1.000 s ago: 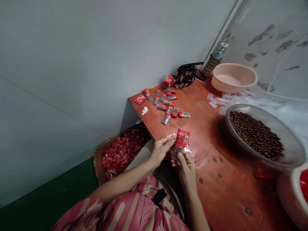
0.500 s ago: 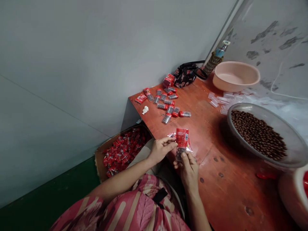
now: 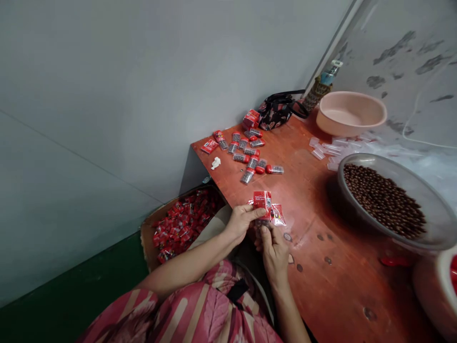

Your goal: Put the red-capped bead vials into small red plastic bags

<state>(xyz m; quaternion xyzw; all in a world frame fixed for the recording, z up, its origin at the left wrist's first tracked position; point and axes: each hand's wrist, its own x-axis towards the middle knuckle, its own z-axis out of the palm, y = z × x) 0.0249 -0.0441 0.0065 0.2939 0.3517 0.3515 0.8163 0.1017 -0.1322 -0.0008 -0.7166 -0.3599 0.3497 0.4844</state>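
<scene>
A red printed packet point(image 3: 262, 198) stands upright between my hands, over the table's near edge. My left hand point(image 3: 240, 222) is closed on its lower left part, the thumb lying across the front. Below the red print is a small clear container point(image 3: 262, 222) with dark brown balls in it, and my right hand point(image 3: 275, 252) grips its lower end. Fingers hide much of the container, so I cannot tell how far it sits inside the packet. Another red packet point(image 3: 277, 214) lies flat on the table just behind my hands.
Several filled clear containers with red caps point(image 3: 252, 163) lie on the red table point(image 3: 303, 190). To the right are a grey bowl of brown balls point(image 3: 385, 202), clear empty containers point(image 3: 332, 148) and a pink basin point(image 3: 352, 112). A carton point(image 3: 146, 243) of red packets stands lower left.
The packet and container have shifted slightly left and toward me. My left thumb now lies across the packet's front, and more of the packet behind shows.
</scene>
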